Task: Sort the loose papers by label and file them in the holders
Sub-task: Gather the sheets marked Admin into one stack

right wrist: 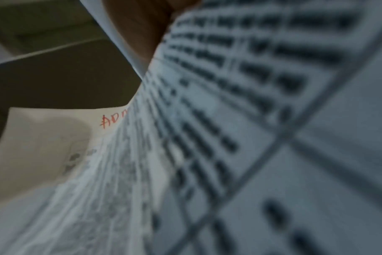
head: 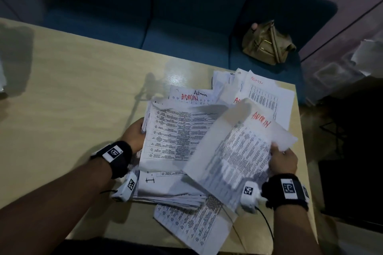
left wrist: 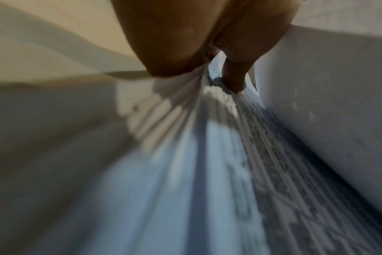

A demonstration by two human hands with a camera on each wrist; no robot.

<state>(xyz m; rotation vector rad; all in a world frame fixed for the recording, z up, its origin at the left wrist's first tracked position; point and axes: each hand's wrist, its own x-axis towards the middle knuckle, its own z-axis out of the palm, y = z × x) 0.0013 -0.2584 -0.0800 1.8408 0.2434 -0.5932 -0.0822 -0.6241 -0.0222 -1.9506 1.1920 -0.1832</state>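
On the pale table [head: 72, 89] our left hand [head: 134, 134] grips the limp, slippery paper stack [head: 176, 136] by its edge while our right hand [head: 283, 161] pinches a floppy ADMIN sheet [head: 238, 151] at its side.

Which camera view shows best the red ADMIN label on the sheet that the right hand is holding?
The head view: the whole red word ADMIN reads clearly near the top of the sheet held by the right hand. The right wrist view shows only its first letters, partly hidden by the curved paper. The left wrist view shows blurred papers, no label.
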